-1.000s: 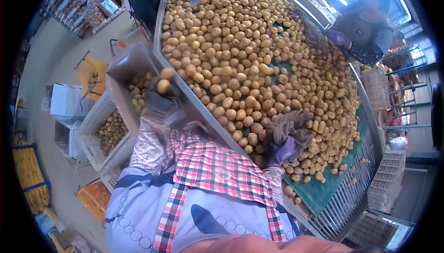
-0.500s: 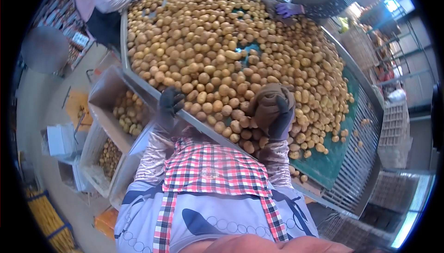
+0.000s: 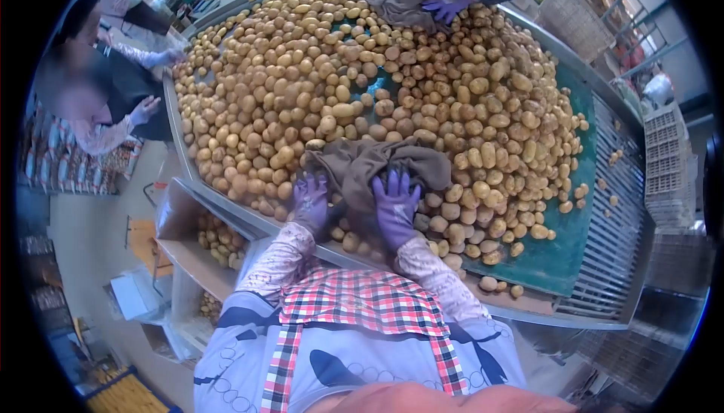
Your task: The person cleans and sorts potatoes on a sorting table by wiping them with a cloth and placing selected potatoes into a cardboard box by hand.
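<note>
A brown cloth [image 3: 362, 168] lies spread and rumpled over the potatoes [image 3: 286, 89] near the front rim of the sorting table. My left hand [image 3: 310, 203], in a purple glove with dark fingertips, touches the cloth's near left edge with fingers apart. On the cloth's near right part rests my right hand [image 3: 396, 203], gloved alike, its fingers spread. Some potatoes show between and beside my wrists; those beneath the cloth are hidden.
Across the table, a co-worker's purple-gloved hands [image 3: 449, 4] are at another dark cloth [image 3: 400, 7]. Other people stand at the left. A cardboard box [image 3: 188, 209] of potatoes stands below the left rim. A slatted metal chute [image 3: 603, 209] adjoins the green surface [image 3: 554, 262] at right.
The cloth, bunched up in my right hand before, is now spread wider and further left. My left hand has come from the table rim to the cloth. The view has shifted.
</note>
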The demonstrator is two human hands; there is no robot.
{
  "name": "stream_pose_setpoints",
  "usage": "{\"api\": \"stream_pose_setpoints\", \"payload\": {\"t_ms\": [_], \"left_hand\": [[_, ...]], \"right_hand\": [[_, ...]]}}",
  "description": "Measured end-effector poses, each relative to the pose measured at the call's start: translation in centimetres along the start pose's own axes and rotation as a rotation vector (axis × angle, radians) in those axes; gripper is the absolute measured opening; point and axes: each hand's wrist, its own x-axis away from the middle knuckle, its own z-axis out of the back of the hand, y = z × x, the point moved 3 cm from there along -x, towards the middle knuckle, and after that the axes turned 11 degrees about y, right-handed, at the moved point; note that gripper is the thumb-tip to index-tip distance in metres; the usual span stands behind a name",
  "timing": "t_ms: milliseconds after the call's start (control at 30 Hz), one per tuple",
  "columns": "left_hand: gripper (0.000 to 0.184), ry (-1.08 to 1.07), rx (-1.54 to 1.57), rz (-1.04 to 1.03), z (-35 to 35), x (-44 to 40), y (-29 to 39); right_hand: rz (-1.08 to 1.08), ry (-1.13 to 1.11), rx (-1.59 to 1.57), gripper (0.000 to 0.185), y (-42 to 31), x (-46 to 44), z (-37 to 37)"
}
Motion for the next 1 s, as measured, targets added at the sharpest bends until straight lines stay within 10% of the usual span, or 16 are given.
{"api": "stream_pose_setpoints", "payload": {"t_ms": [367,633,767,1000], "left_hand": [[0.051,0.231,-0.196,-0.031,1.3,-10.1,-2.3],[0.07,0.084,0.03,0.212,3.7,-15.4,-1.9],[0.074,0.034,0.024,0.05,3.5,-15.9,-5.0],[0.079,0.239,0.207,-0.169,0.9,-6.5,-4.9]], "right_hand": [[-0.046,0.049,-0.072,0.048,-2.3,-17.7,-5.6],[-0.285,-0.372,-0.37,0.071,-1.4,-29.8,-0.7],[-0.187,0.168,-0.219,0.046,-1.2,-23.9,-5.3],[0.152,0.09,-0.234,0.02,0.3,-9.2,0.4]]}}
